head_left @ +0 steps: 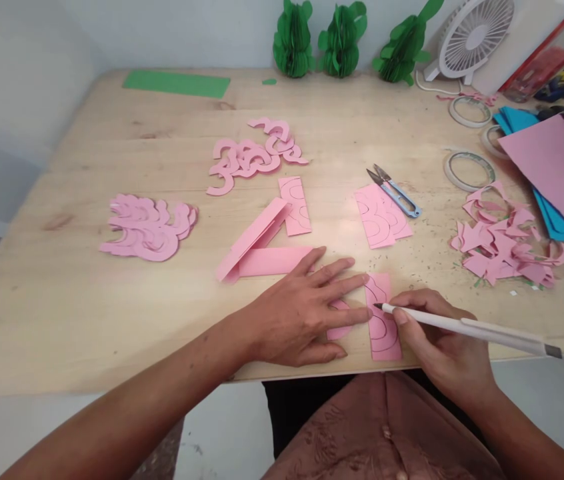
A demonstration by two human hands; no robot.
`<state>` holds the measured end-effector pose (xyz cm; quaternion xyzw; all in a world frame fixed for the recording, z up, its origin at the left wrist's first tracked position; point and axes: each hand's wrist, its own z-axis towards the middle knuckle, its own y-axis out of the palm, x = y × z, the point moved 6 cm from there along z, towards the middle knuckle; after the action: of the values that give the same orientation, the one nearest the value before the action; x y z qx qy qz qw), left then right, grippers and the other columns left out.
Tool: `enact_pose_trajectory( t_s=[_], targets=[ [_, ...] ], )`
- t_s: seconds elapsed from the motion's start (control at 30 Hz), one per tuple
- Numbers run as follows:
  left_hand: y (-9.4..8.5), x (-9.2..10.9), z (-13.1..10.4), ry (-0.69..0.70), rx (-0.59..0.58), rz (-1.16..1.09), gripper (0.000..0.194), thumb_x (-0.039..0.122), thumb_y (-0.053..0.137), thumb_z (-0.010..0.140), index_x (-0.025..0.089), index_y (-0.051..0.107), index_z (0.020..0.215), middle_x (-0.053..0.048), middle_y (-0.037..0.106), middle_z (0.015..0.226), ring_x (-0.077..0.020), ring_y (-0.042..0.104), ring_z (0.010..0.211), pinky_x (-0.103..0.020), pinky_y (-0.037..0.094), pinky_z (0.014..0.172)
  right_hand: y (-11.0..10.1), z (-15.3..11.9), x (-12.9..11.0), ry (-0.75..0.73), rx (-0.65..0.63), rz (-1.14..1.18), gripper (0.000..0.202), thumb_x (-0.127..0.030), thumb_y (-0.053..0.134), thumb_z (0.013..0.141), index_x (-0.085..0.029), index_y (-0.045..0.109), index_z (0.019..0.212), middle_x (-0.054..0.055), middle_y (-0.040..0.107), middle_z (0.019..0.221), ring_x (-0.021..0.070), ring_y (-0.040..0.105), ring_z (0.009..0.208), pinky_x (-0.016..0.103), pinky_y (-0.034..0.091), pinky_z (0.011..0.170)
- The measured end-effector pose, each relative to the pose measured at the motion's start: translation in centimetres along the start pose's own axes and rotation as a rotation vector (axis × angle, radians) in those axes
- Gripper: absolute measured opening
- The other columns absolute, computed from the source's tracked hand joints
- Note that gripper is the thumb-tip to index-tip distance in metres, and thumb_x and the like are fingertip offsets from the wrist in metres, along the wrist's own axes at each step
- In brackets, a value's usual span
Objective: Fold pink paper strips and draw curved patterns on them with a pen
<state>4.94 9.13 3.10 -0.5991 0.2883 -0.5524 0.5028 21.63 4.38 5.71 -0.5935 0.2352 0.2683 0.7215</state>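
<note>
Near the table's front edge lies a pink paper strip [385,340] marked with curved pen lines. My right hand [442,340] grips a white pen [487,332], its dark tip at the strip's surface. Spread flat to the left, my left hand [307,310] has fingertips on the strip's left edge. A curved pink cutout [339,320] is partly hidden under its fingers. Just beyond that hand are folded pink strips [257,233] and a drawn-on strip [298,210]. More marked pink pieces [376,217] lie beside blue-handled snips [397,192].
Wavy pink cutouts [149,230] are piled at left, more [252,157] at centre. Pink scraps [502,250], tape rolls [469,171] and pink sheets [557,173] lie right. Green paper figures [293,43], a green strip [177,84] and a fan [475,37] are at the back.
</note>
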Motion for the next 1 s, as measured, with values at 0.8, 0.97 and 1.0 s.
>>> enact_pose_trajectory(
  t_s=[0.8, 0.97, 1.0],
  targets=[
    [-0.01, 0.05, 0.02, 0.000, -0.004, -0.010, 0.048, 0.052, 0.053, 0.091, 0.033, 0.053, 0.135, -0.008, 0.040, 0.153, -0.0356, 0.029, 0.144, -0.063, 0.013, 0.115, 0.47, 0.17, -0.85, -0.086, 0.006, -0.021, 0.010, -0.026, 0.056, 0.089, -0.023, 0.065, 0.085, 0.000, 0.072, 0.075, 0.0177, 0.067, 0.070, 0.033, 0.050, 0.064],
    [0.00, 0.04, 0.01, 0.002, -0.008, -0.013, 0.048, 0.052, 0.051, 0.092, 0.033, 0.053, 0.135, -0.009, 0.039, 0.153, -0.0360, 0.029, 0.144, -0.063, 0.013, 0.114, 0.44, 0.12, -0.84, -0.094, 0.011, -0.027, 0.008, -0.025, 0.057, 0.089, -0.023, 0.064, 0.086, 0.000, 0.072, 0.075, 0.0171, 0.067, 0.070, 0.032, 0.050, 0.064],
    [0.01, 0.03, 0.00, 0.002, -0.009, -0.013, 0.048, 0.052, 0.052, 0.091, 0.033, 0.053, 0.135, -0.009, 0.039, 0.153, -0.0359, 0.028, 0.144, -0.063, 0.013, 0.115, 0.45, 0.09, -0.84, -0.097, 0.011, -0.027, 0.008, -0.024, 0.057, 0.089, -0.023, 0.064, 0.086, 0.000, 0.072, 0.075, 0.0169, 0.067, 0.070, 0.032, 0.050, 0.064]
  ],
)
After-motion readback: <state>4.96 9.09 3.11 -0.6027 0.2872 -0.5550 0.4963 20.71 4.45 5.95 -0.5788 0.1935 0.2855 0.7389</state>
